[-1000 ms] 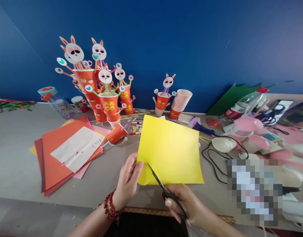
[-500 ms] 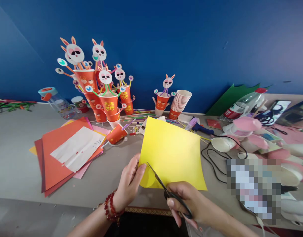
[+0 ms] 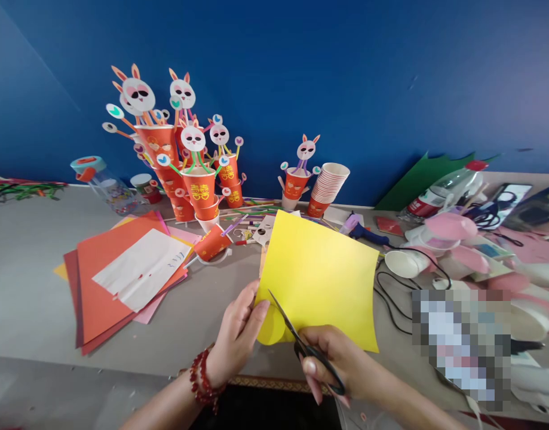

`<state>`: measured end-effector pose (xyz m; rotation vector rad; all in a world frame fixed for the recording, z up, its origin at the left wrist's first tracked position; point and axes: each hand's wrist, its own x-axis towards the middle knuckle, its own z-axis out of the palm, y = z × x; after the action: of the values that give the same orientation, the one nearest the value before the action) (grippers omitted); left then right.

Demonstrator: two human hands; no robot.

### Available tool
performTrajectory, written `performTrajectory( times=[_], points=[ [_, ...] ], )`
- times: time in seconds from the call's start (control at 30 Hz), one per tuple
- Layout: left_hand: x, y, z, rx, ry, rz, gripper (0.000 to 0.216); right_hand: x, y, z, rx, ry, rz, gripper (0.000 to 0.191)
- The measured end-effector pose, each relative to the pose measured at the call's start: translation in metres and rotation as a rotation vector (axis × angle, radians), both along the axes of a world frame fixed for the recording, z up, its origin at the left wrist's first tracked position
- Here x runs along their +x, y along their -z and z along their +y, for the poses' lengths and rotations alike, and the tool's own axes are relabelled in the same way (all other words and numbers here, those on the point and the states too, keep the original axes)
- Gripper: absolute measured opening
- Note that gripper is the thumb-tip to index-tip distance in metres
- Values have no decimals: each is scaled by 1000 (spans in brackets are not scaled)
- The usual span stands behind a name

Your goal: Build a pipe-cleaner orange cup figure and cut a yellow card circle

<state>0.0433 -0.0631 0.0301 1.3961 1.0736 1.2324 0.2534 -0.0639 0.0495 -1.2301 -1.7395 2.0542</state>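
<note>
My left hand (image 3: 241,331), with red beads at the wrist, pinches the lower left edge of a yellow sheet of paper (image 3: 321,275) between thumb and fingers. Black-handled scissors (image 3: 313,352) are in my right hand (image 3: 334,361), fingers through the loops. Their blades cross the sheet's lower left part and point up and left, close to my left thumb. A rounded, partly cut piece (image 3: 272,325) curves at that corner beside the blades. The fingers behind the paper are partly hidden.
Stacked orange and red sheets (image 3: 104,286) carry a white paper (image 3: 142,269) at left. Rabbit-faced red cups (image 3: 199,191) and stacked paper cups (image 3: 330,185) stand along the blue wall. A glue gun (image 3: 366,234), black cable (image 3: 386,298) and pink-and-white cups (image 3: 408,261) lie right.
The yellow sheet has turned slightly and its right side has shifted rightward. The scissors blades look a little closer together. Both hands keep their hold.
</note>
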Motion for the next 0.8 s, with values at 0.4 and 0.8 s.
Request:
performTrajectory(
  times=[0.4,0.8],
  points=[
    [0,1,0,-17,-4,-14,34,2,6,3,-4,-15,78,64],
    [1,-2,0,-11,6,-34,33,4,9,1,50,-6,64,64]
  ],
)
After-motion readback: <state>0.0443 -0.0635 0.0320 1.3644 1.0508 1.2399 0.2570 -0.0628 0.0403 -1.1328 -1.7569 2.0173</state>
